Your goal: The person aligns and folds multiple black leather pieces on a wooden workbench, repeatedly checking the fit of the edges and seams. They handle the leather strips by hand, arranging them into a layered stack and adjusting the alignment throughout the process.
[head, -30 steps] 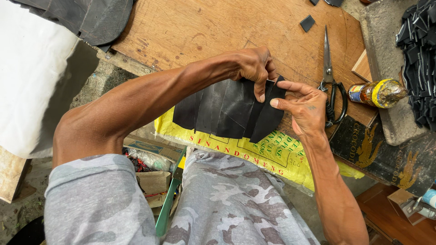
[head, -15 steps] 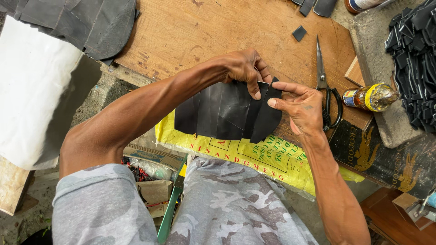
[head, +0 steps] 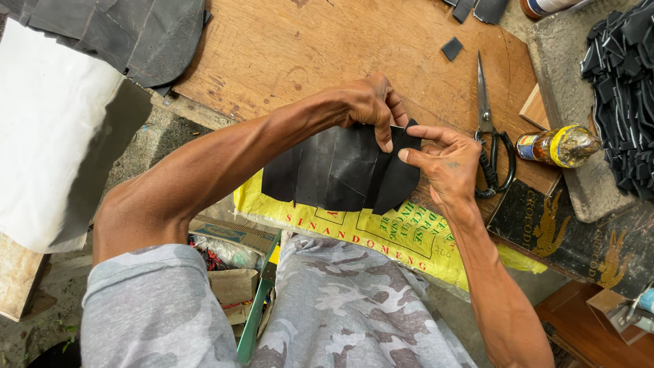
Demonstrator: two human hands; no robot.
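Observation:
A fan of several overlapping black leather pieces (head: 340, 170) is held over the near edge of a wooden board (head: 286, 48). My left hand (head: 371, 105) pinches the top edge of the pieces from above. My right hand (head: 446, 160) grips their right end between thumb and fingers. Both hands meet at the upper right corner of the stack. A yellow printed sack (head: 381, 235) lies under the pieces across my lap.
Scissors (head: 489, 129) with black handles lie on the board right of my hands. A small bottle with a yellow cap (head: 558, 146) lies beside them. Black strips (head: 623, 88) are piled at the right. Dark leather sheets (head: 129, 34) and white material (head: 48, 129) lie at the left.
The hands stay on the black pieces, with only slight finger shifts at the stack's right end. The view has drifted a little.

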